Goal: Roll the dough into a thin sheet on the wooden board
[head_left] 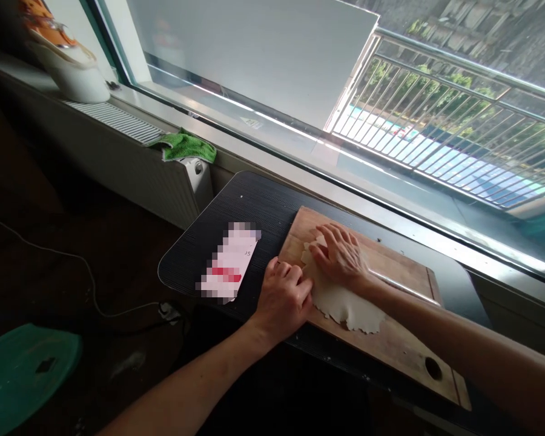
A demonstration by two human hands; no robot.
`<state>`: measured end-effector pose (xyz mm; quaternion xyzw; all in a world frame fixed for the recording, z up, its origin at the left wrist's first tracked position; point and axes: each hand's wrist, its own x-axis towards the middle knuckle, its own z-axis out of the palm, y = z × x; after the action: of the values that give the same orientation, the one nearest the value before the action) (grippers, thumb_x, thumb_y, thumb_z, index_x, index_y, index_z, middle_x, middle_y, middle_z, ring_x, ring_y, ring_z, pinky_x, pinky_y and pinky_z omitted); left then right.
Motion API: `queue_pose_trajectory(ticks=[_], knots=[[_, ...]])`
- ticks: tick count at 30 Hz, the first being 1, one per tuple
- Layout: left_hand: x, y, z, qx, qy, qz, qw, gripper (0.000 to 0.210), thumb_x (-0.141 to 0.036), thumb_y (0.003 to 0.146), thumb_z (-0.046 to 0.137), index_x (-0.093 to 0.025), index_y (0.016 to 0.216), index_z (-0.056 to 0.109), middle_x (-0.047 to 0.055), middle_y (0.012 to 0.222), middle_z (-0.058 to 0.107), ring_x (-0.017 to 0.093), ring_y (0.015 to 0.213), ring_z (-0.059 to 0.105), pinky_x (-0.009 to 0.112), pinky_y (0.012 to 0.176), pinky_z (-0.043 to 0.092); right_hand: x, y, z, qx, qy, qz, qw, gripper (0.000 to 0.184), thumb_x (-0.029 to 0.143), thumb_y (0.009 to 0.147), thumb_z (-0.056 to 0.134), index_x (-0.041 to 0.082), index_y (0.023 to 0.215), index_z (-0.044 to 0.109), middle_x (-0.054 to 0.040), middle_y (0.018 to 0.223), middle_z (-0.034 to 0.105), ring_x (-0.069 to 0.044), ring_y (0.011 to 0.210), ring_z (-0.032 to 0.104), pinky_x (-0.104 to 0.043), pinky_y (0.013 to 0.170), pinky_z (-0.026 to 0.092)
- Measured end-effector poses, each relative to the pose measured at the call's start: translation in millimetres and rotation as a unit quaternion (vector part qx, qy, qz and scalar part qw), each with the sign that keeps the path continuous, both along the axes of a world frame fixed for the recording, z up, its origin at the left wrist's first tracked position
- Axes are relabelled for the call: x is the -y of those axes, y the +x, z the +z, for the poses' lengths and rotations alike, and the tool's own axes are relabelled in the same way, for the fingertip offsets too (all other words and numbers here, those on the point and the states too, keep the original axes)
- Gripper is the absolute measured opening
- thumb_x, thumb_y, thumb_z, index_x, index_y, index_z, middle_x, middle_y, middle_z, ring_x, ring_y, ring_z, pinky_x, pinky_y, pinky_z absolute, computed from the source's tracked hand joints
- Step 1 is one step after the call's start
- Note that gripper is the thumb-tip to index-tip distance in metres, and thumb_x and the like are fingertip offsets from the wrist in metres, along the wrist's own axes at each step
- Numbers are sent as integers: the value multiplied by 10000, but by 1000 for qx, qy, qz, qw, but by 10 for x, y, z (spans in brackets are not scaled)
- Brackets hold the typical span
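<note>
A thin sheet of pale dough [340, 306] with a ragged edge lies on a wooden cutting board [404, 339]. My right hand [343, 254] rests on the upper part of the dough, fingers stretched out and slightly spread. At the board's left corner, my left hand [284, 290] is closed, its fingers curled at the edge and its thumb side by the dough. The undersides of those fingers are hidden. A thin shiny metal strip or rod [404, 286] lies on the board beyond my right wrist, partly hidden by it.
The board lies on a dark table [213, 209] beside a window. Left of the board is a blurred-out phone-like object [227, 263]. A green cloth [186, 145] hangs on the radiator [163, 175]. A cable [88, 266] and a green plastic item [27, 375] are at lower left.
</note>
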<state>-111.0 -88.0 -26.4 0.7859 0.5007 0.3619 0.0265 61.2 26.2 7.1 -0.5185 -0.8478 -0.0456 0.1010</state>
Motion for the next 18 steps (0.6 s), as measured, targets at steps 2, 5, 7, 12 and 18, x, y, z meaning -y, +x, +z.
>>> queue_pose_trajectory(ticks=[2,5,7,12,18], knots=[[-3,-6,1,1,2,-2,1000,112,-198,884,624,-227,851,727,40,833,610,234,866,514,486,1032,397,-161,-11,24,1,28,-12,1000,543,460,961,443,172,1417,506,-160,1441,556,-324,1395,403,-517,1155,277],[-5,-12,2,2,1,-4,1000,104,-191,875,634,-229,859,729,41,831,611,238,873,515,489,1017,403,-395,-59,66,-17,27,-65,997,584,456,956,447,183,1472,455,-164,1462,533,-340,1398,398,-544,1142,291],[-4,-11,1,0,1,-5,1000,102,-189,874,637,-231,862,729,44,828,610,239,875,516,490,1015,403,-319,-126,62,-27,-3,-76,997,598,485,963,428,194,1484,447,-159,1442,554,-343,1385,420,-537,1108,344],[-2,-6,-8,-14,10,3,1000,109,-230,895,630,-227,863,734,61,837,612,252,879,515,491,998,418,107,-250,17,-10,-57,-15,998,579,520,1000,335,208,1461,493,-120,1480,553,-301,1429,402,-500,1149,333],[-2,-12,4,9,3,-7,1000,124,-174,876,630,-229,910,735,46,855,634,236,877,530,500,1037,398,-577,-60,161,3,-91,-168,982,637,498,1003,338,130,1518,408,-188,1579,420,-376,1478,322,-585,1142,322]])
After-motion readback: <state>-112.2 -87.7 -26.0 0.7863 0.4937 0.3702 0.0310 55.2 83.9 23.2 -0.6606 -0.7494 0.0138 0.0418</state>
